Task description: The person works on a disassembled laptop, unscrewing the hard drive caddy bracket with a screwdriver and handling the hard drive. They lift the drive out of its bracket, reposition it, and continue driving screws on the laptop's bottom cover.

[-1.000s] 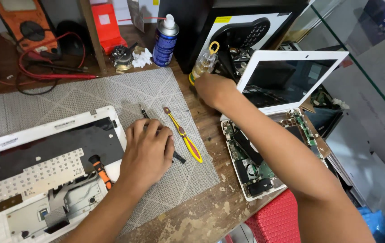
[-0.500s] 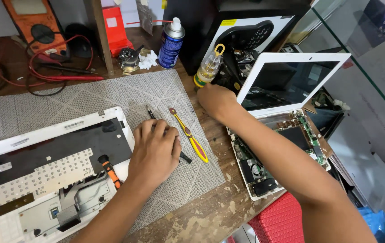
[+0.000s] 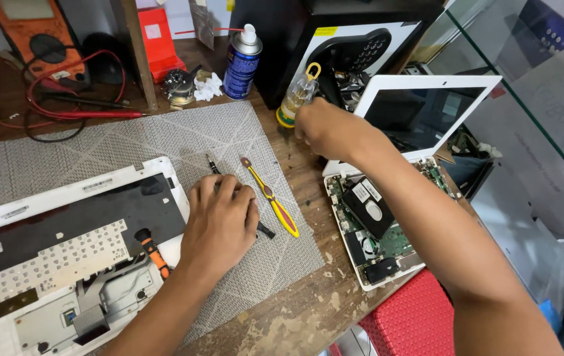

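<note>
wooden bench (image 3: 308,316), scuffed and dusty, carries a grey woven mat (image 3: 163,142) with a white laptop top case (image 3: 64,257) lying face down on its left part, keyboard backing showing and a small orange-handled screwdriver (image 3: 153,252) resting on it. the left hand (image 3: 219,224) lies palm down on the mat with fingers together, covering a black-handled screwdriver (image 3: 210,165) whose tip pokes out past the fingertips and whose butt shows by the thumb; whether it actually grips the tool i cannot tell. just beside it lies a yellow and maroon pry tool (image 3: 272,198), untouched.

the right hand (image 3: 325,128) has shifted since a second ago: it now sits up against the small clear bottle with a yellow cap (image 3: 297,99) at the back of the bench, fingers curled toward it (the contact side is hidden, so a firm hold is not certain). that puts the bottle in reach, while the left hand has stayed put. below the right forearm sits the opened white laptop base (image 3: 381,231) with its circuit board bare and the white-framed screen (image 3: 427,115) tilted up. a blue spray can (image 3: 242,62) and an orange multimeter (image 3: 38,43) with red leads stand further back.
</note>
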